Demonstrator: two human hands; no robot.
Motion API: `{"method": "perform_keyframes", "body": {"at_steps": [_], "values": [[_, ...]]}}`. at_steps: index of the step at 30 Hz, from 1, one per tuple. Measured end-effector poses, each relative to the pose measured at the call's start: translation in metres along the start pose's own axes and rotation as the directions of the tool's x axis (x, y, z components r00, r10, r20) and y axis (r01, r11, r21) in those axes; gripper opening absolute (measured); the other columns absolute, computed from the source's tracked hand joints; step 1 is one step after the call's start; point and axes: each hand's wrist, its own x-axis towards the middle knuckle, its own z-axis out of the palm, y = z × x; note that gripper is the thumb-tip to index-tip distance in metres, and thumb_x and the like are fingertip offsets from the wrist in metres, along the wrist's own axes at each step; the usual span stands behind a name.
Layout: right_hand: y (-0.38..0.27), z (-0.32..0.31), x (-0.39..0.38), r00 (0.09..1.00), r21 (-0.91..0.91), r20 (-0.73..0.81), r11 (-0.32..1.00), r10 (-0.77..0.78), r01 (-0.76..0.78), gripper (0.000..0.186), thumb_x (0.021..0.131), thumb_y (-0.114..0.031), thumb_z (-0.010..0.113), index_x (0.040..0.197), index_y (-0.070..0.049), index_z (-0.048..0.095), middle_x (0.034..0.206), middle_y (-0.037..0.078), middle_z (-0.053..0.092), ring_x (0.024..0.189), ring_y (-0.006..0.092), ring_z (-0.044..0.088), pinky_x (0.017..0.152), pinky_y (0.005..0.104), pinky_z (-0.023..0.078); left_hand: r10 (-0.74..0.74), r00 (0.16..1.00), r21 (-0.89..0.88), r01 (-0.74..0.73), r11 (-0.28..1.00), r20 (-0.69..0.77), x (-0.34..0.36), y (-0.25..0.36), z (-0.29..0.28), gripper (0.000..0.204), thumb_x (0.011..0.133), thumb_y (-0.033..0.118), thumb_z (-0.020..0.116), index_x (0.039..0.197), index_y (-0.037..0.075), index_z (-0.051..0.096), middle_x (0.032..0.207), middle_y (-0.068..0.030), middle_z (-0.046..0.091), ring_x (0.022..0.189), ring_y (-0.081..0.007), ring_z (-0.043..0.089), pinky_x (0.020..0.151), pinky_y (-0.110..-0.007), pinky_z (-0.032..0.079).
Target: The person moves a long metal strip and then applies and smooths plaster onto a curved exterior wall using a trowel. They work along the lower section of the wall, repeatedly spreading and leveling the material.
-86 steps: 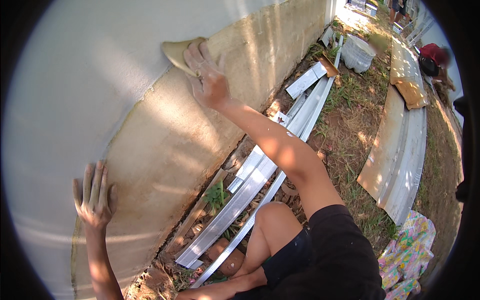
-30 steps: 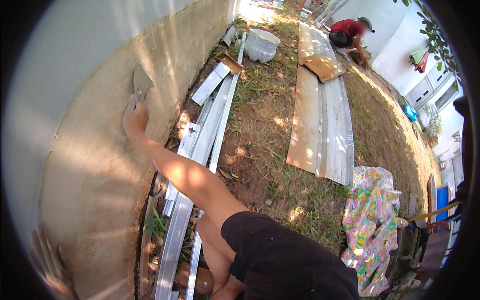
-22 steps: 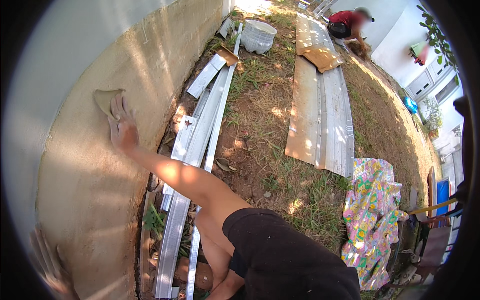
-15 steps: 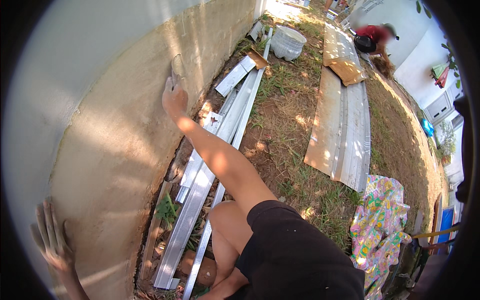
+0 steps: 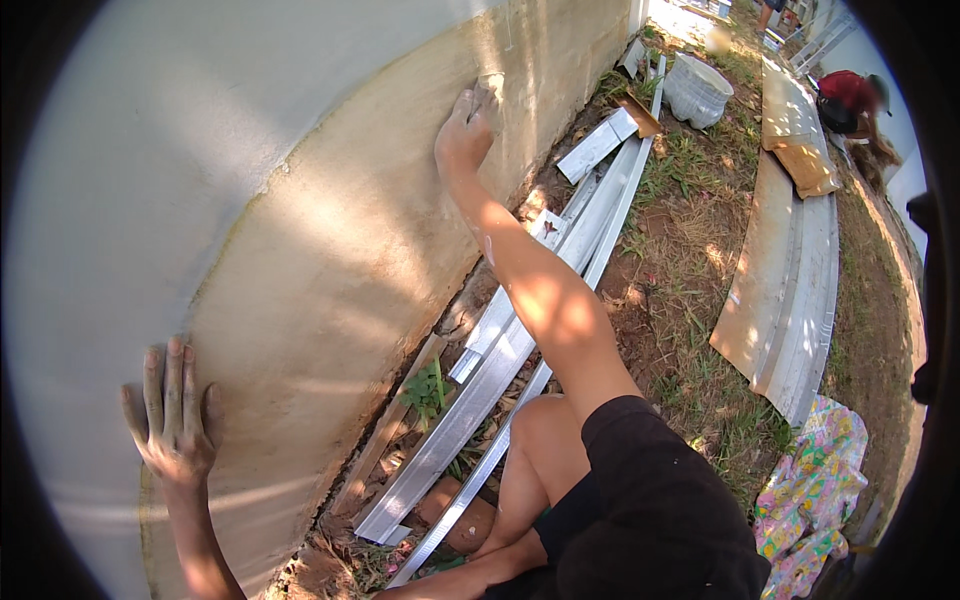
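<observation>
Left hand (image 5: pixel 177 428) empty, fingers spread flat on plastered wall (image 5: pixel 190 150), probably for balance. Right hand (image 5: pixel 466 130) curled round what looks like a thin tan pad (image 5: pixel 491 82), mostly finger-hidden, held against wall's tan lower band (image 5: pixel 330 260), likely for surface contact. Right arm (image 5: pixel 545 290) reaches far forward, elbow slightly bent.

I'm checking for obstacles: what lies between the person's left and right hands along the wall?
In the head view, only a bare stretch of tan wall separates the left hand from the right hand.
</observation>
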Motion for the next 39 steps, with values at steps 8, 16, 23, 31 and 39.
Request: {"method": "perform_keyframes", "body": {"at_steps": [8,16,23,31,39], "values": [[0.024,0.001,-0.077,0.533,0.21,0.323,0.608,-0.782,0.766,0.039,0.089,-0.019,0.052,0.127,-0.008,0.051,0.138,0.013,0.043,0.127,0.0443,0.035,0.1,0.0515,0.036,0.013,0.999,-0.014,-0.012,1.0,0.031,-0.001,-0.001,-0.002,0.038,0.091,0.029,0.048,0.124,0.011,0.056,0.131,0.0003,0.053,0.123,-0.0213,0.047,0.11,-0.045,0.019],[-0.006,0.006,0.046,0.986,-0.051,-0.135,0.993,0.102,-0.11,0.045,0.096,-0.024,0.038,0.132,0.002,0.041,0.136,0.028,0.037,0.129,0.0367,0.033,0.103,0.0384,0.034,0.01,0.999,-0.007,-0.01,1.0,0.03,-0.005,-0.001,0.002,0.038,0.093,0.026,0.044,0.125,0.008,0.055,0.132,-0.0017,0.052,0.124,-0.0237,0.046,0.109,-0.045,0.022],[0.031,-0.014,-0.081,0.701,0.151,0.384,0.79,-0.601,0.594,0.048,0.092,-0.01,0.046,0.137,-0.002,0.034,0.146,0.02,0.024,0.137,0.0368,0.016,0.109,0.0458,0.025,0.03,0.996,-0.012,-0.029,0.999,0.089,-0.011,-0.003,0.003,0.04,0.095,0.024,0.041,0.127,0.004,0.051,0.134,-0.0053,0.05,0.126,-0.0277,0.044,0.106,-0.048,0.027],[-0.022,0.005,0.053,0.994,-0.079,0.091,0.995,0.065,-0.058,0.045,0.097,-0.025,0.034,0.134,0.002,0.038,0.143,0.022,0.029,0.134,0.0371,0.025,0.108,0.042,0.027,0.033,0.999,0.007,-0.033,0.999,0.032,-0.012,-0.003,0.007,0.039,0.094,0.024,0.042,0.127,0.006,0.052,0.133,-0.0034,0.05,0.125,-0.026,0.045,0.107,-0.046,0.024],[0.035,0.001,-0.106,0.622,0.253,0.31,0.693,-0.719,0.675,0.045,0.09,-0.014,0.046,0.132,0.003,0.042,0.139,0.024,0.036,0.13,0.0474,0.026,0.105,0.0516,0.028,0.025,0.999,-0.034,-0.024,0.999,0.044,-0.006,-0.003,-0.001,0.042,0.09,0.029,0.048,0.126,0.007,0.053,0.132,-0.0034,0.051,0.124,-0.0253,0.045,0.11,-0.046,0.019]]}}
